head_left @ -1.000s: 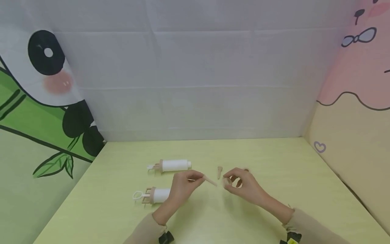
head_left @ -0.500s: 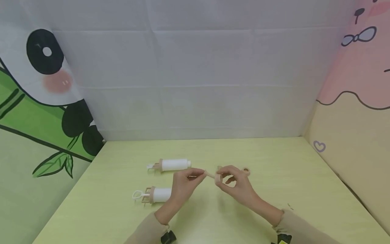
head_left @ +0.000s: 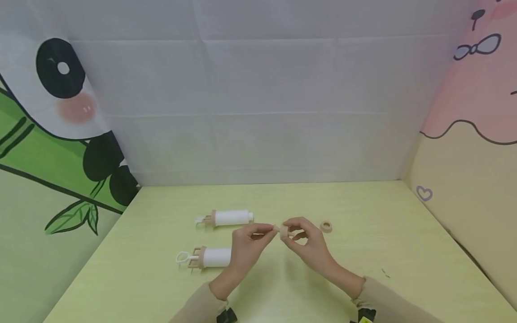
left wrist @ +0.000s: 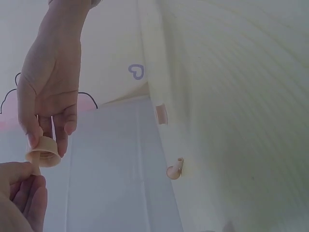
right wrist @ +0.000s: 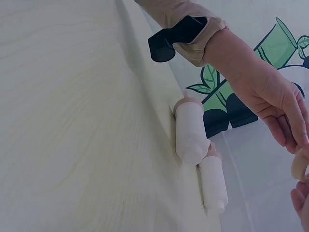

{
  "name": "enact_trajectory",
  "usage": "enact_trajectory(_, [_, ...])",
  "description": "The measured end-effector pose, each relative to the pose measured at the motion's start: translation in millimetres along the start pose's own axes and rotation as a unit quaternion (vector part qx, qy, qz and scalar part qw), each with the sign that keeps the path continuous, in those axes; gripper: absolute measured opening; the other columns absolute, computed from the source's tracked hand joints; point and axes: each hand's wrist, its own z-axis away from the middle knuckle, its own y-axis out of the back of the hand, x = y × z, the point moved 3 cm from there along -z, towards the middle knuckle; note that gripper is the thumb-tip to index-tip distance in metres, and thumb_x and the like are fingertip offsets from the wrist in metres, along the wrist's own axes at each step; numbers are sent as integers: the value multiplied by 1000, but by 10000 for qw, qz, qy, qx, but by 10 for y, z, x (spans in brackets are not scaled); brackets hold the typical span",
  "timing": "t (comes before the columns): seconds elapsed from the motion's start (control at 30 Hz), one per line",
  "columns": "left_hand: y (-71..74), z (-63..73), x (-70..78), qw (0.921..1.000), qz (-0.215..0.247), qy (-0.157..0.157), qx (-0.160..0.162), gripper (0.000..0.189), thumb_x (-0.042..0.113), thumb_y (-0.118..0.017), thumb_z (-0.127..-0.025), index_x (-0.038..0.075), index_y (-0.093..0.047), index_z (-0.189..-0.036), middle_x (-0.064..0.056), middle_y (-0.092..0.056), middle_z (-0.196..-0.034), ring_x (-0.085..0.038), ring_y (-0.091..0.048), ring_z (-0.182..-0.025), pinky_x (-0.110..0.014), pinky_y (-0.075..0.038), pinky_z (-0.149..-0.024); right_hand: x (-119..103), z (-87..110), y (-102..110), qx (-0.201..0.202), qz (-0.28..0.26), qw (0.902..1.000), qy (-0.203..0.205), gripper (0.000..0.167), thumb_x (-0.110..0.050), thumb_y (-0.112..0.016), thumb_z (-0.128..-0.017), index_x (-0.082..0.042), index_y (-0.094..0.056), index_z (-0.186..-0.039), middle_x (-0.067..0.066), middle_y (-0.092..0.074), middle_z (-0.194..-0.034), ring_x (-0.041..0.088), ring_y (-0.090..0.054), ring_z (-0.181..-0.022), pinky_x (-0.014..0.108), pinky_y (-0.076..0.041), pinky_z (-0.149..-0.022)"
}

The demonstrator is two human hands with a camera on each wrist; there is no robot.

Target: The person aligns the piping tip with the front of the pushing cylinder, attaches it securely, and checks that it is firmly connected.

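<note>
My left hand (head_left: 247,249) pinches a slim beige nozzle (left wrist: 36,163) by its wide end. A short threaded beige ring cap (head_left: 284,231) is held by its rim between my right hand's (head_left: 308,244) thumb and fingers. In the left wrist view the nozzle reaches into the ring cap's opening, and the two hands nearly meet. How far it passes through is hard to tell. Left of the hands lie two white syringe-like tubes with beige ends: the far tube (head_left: 232,218) and the near tube (head_left: 216,257), partly covered by my left hand.
A second ring cap (head_left: 326,226) lies beyond my right hand. A second nozzle (left wrist: 175,169) rests on the table, largely hidden by the right hand in the head view. Small dark specks (head_left: 385,273) mark the table at right. Printed walls border the pale table (head_left: 383,215).
My right hand has moved left with the ring cap, bringing it over the nozzle. My left hand has shifted slightly right, still pinching the nozzle. The tubes have stayed put.
</note>
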Motion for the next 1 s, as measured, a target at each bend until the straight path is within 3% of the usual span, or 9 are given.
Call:
enact_trajectory(0.13, [-13,7,10,9998,169,47,-49,7,-4,-70,-74,-5,-69,-81,-14,-69,-79,-25,-66,-70,-25,-55,-63,179,29,-15,96,-105,9999,-26,29,4,-68,-76,-3,-59,-103,10,-59,-98,19,-56,-86,25,-53,-62])
enact_trajectory(0.27, [-25,13,31,9994,313,-9,-122,7,-4,-70,-74,-6,-69,-81,-15,-69,-80,-26,-66,-71,-26,-55,-64,224,43,-17,153,-263,9995,-7,30,3,-69,-77,-4,-59,-105,10,-60,-99,18,-56,-88,26,-53,-63])
enact_trajectory(0.63, [-43,27,64,9970,301,-653,-279,8,-8,-69,-73,-8,-68,-80,-17,-68,-78,-27,-66,-68,-25,-55,-61,-22,25,5,122,-536,9984,-154,27,10,-64,-78,7,-59,-104,20,-61,-99,10,-61,-89,28,-54,-65])
enact_trajectory(0.8, [-56,39,63,9952,323,-866,-317,8,-10,-68,-72,-8,-67,-79,-18,-67,-77,-27,-66,-68,-24,-55,-58,170,79,-17,88,-1081,9926,-538,27,3,-64,-80,4,-61,-107,21,-59,-109,12,-63,-89,29,-55,-71])
enact_trajectory(1.0, [-67,46,55,9956,434,-732,-396,7,-9,-68,-73,-8,-67,-79,-18,-67,-77,-27,-66,-68,-25,-55,-56,219,101,-36,-15,-1816,9804,-768,28,3,-62,-83,11,-58,-109,25,-56,-111,12,-63,-90,28,-53,-77])
